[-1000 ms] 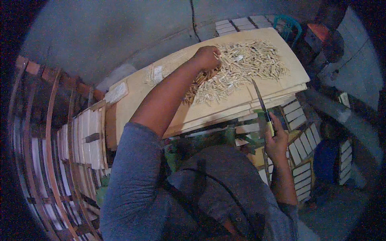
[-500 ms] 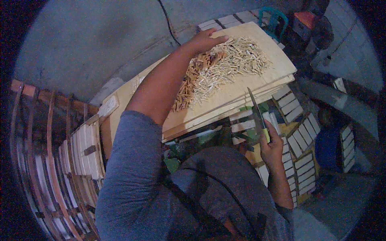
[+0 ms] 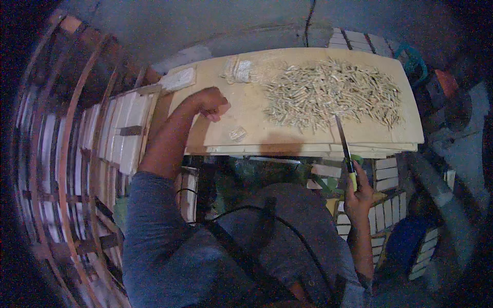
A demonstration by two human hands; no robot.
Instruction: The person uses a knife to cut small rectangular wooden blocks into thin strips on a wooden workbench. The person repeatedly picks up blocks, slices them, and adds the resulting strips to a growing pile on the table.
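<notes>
My left hand (image 3: 209, 104) is curled just above the pale board (image 3: 246, 143), left of a heap of small light sticks (image 3: 331, 92); what it holds, if anything, I cannot make out. My right hand (image 3: 358, 187) grips a long knife (image 3: 344, 142) with a yellow-and-black handle, its blade pointing up to the heap's near edge. A white wrapped bundle (image 3: 237, 69) lies at the board's back, a white slab (image 3: 177, 79) at its back left corner, and a small clear-looking bit (image 3: 237, 133) near my left hand.
Wooden slatted racks (image 3: 77, 154) and stacked pale boards (image 3: 123, 133) fill the left side. Racks of white strips (image 3: 387, 174), a blue container (image 3: 405, 236) and a pipe-like beam (image 3: 439, 190) are at the right. A teal chair (image 3: 411, 64) and a red-orange object (image 3: 446, 82) stand behind.
My left hand has left the heap's far side and moved left and nearer, its fingers now curled. My right hand still holds the knife. The view has swung, placing the board more level.
</notes>
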